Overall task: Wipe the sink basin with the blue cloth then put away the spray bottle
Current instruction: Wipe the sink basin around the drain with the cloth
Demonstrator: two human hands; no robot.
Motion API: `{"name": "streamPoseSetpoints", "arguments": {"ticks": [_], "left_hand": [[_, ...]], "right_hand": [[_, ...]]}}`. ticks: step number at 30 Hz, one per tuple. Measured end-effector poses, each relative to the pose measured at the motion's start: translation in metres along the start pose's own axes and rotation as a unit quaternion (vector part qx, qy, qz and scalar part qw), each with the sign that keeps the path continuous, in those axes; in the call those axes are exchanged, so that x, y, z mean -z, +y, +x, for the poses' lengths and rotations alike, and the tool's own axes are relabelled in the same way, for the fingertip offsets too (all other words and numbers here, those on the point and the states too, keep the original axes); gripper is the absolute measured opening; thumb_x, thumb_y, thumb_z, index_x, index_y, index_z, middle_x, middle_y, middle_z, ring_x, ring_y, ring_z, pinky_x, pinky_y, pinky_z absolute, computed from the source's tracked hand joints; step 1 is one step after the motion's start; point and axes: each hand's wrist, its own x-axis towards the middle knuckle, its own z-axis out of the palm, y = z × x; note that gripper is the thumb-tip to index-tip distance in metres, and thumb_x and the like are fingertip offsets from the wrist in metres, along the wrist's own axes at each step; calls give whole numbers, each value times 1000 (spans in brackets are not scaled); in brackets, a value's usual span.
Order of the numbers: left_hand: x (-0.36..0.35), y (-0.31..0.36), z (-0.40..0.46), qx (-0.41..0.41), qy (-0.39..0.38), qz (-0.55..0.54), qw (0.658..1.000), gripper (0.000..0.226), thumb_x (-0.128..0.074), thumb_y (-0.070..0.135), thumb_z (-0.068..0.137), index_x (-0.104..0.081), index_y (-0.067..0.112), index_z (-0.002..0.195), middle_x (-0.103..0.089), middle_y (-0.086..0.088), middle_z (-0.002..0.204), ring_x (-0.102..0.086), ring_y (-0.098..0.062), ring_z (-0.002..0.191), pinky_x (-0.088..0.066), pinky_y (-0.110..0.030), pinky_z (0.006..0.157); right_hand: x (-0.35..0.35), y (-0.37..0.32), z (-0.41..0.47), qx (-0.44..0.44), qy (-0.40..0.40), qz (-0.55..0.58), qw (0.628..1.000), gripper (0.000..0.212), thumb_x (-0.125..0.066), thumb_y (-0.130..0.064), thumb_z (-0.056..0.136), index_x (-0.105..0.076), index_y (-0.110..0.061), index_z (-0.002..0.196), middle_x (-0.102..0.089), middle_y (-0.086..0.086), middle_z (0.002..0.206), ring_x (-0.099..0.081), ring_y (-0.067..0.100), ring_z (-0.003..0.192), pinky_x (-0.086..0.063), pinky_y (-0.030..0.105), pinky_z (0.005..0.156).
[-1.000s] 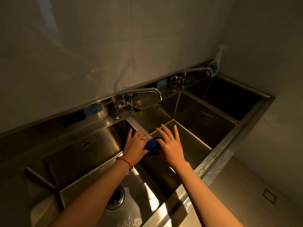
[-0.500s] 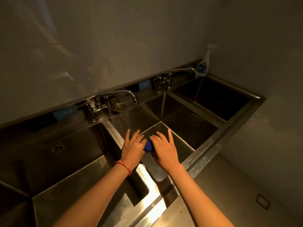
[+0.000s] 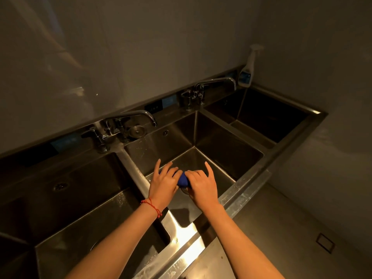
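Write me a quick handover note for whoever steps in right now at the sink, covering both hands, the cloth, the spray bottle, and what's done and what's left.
Left hand: on the blue cloth, fingers mostly straight, red string bracelet on the wrist.
Right hand: gripping the cloth's other end, index finger raised.
Cloth: bunched between both hands, held over the middle basin near its drain.
Spray bottle: upright on the back ledge in the far right corner, beside the right faucet, untouched.
Done: cannot tell how much has been wiped; droplets show on the middle basin's back wall.
Left: finish wiping the basin, then put the bottle away.
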Motion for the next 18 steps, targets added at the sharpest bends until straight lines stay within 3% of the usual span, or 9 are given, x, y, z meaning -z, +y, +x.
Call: {"name": "streamPoseSetpoints", "arguments": {"ticks": [4,9,18], "left_hand": [[-7,-5,6,-15,-1,-19,1000,60,-82,8,60,-61,7,116,-67,-12,113,-56,-31,115,-25,-57,106],[-19,-12,14,-42,9,-40,998,67,-91,12,42,-67,6,104,-71,-12,101,-65,-30,100,-41,-59,94],[-58,-52,17,-29,-14,-59,998,68,-91,23,45,-67,7,107,-70,-14,105,-67,-30,97,-49,-55,84]], "right_hand": [[-9,4,1,-9,17,0,1000,40,-92,-21,49,-74,-17,85,-74,-4,77,-70,13,72,-44,54,95],[-23,6,6,-27,7,1,1000,43,-92,-19,46,-75,-17,85,-75,-5,78,-70,13,72,-46,54,94],[-64,2,17,-66,-53,24,996,46,-93,-21,43,-75,-19,84,-75,-5,76,-71,15,70,-50,54,88]]}}
